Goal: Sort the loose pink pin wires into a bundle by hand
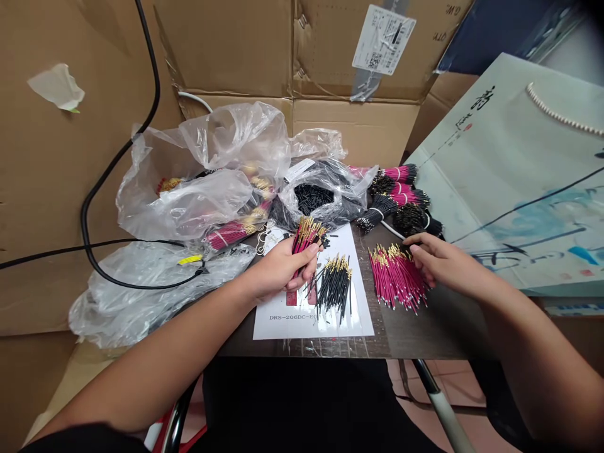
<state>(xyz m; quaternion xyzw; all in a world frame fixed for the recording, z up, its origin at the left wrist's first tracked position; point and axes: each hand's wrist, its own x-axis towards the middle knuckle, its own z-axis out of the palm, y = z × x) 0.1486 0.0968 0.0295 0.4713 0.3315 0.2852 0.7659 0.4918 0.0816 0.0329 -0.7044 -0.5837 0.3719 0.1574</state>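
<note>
My left hand [289, 267] is closed around a bunch of short magenta and black wires [309, 238] with gold-coloured terminals pointing up. Just right of it, a loose pile of black wires [335, 286] with gold ends lies on a white printed sheet [278, 328]. My right hand [431, 257] is at the upper right edge of a spread pile of magenta wires [396, 277] on the dark table. Its thumb and forefinger are pinched close together near the gold ends; whatever is between them is too small to make out.
Behind the sheet sits an opened plastic bag of small black tubes [315, 198]. Tied wire bundles [401, 198] are stacked at the back right, beside a pale paper bag [528, 182]. Clear plastic bags [189, 201] and a black cable [87, 207] occupy the left. Cardboard [231, 50] walls the back.
</note>
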